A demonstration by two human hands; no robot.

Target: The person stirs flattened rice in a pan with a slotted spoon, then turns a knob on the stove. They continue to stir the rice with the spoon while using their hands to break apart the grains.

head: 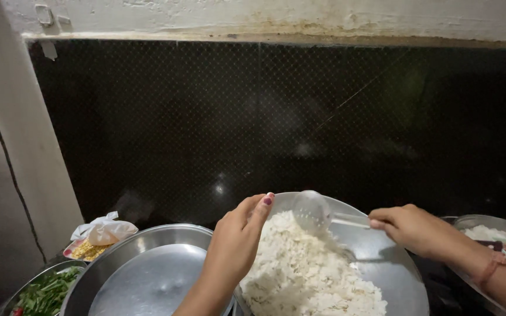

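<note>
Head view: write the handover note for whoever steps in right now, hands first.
Left hand: gripping the rim of the steel bowl, which is tilted.
Right hand: fingers shut on the handle of a clear ladle, its cup against the white flakes.
Done: flakes heaped in the bowl.
Left: cannot tell how much scooping remains.
Nearby: empty steel pan at left, greens far left.

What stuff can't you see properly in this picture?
- Head view: the left hand covers part of the steel bowl's near rim.
- The bowl of greens and the container at the right are cut off by the picture's edges.
- The clear spoon in the right hand is blurred; any contents cannot be told.
- The plastic bag's yellow contents are too small to identify.
</note>
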